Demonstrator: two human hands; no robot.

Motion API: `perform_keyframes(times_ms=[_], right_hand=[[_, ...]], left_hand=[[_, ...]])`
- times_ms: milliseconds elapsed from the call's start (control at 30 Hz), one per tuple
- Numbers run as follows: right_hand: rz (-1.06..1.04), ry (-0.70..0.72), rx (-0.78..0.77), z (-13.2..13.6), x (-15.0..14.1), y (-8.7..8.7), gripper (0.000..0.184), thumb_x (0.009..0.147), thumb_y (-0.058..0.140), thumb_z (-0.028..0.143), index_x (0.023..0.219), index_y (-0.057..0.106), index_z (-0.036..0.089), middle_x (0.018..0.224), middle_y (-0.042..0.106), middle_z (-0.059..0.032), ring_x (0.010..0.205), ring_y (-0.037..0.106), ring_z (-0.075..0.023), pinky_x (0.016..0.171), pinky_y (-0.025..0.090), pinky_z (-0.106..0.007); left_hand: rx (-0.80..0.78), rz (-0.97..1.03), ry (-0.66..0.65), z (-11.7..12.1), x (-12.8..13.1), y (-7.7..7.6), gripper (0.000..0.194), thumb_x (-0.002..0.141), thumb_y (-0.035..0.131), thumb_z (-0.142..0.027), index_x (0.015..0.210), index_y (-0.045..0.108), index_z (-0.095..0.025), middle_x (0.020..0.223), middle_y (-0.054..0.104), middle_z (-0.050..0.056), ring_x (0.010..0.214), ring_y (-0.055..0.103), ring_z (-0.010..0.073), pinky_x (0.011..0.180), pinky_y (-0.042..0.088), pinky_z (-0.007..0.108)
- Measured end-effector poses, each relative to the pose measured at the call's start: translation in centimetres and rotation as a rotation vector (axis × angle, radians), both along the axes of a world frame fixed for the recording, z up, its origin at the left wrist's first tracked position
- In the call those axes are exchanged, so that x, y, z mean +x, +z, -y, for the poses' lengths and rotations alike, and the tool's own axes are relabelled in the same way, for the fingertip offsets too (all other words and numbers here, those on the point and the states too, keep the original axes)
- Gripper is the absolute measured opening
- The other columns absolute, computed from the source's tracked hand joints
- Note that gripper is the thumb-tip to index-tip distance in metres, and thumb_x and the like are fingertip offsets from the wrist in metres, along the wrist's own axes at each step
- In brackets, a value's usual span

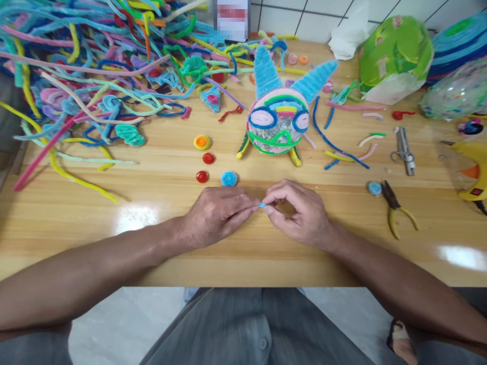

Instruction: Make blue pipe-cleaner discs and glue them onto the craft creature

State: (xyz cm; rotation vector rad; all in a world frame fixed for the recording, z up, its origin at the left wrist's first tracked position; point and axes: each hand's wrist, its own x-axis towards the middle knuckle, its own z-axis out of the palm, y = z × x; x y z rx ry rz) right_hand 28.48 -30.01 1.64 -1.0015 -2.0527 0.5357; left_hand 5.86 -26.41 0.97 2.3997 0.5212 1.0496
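Together, the left hand [222, 213] and right hand [299, 210] pinched a small blue piece [262, 205] between their fingers, forearms angled inward.

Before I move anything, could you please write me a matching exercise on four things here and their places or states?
1. Pliers
2. Small blue piece
3. Yellow-and-orange disc
4. Eared figure

A. Standing on short legs
B. Beside a blue disc
C. Between left hand and right hand
D. Beyond two red discs

Pairs: 1-B, 2-C, 3-D, 4-A
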Motion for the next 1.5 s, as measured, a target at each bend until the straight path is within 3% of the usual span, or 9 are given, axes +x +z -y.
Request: perform_keyframes(times_ms=[1500], right_hand=[[-0.016,-0.011,0.011,0.03,-0.09,0.17,0.012,0.093,0.068,0.014,0.1,0.067,0.023,0.083,0.074,-0.0015,0.072,0.068,-0.0147,0.069,0.055,-0.029]], left_hand=[[0.007,0.005,0.026,0.08,0.05,0.02,0.008,0.098,0.068,-0.013,0.105,0.071,-0.013,0.083,0.079,0.004,0.071,0.073,0.0116,0.064,0.055,0.019]])
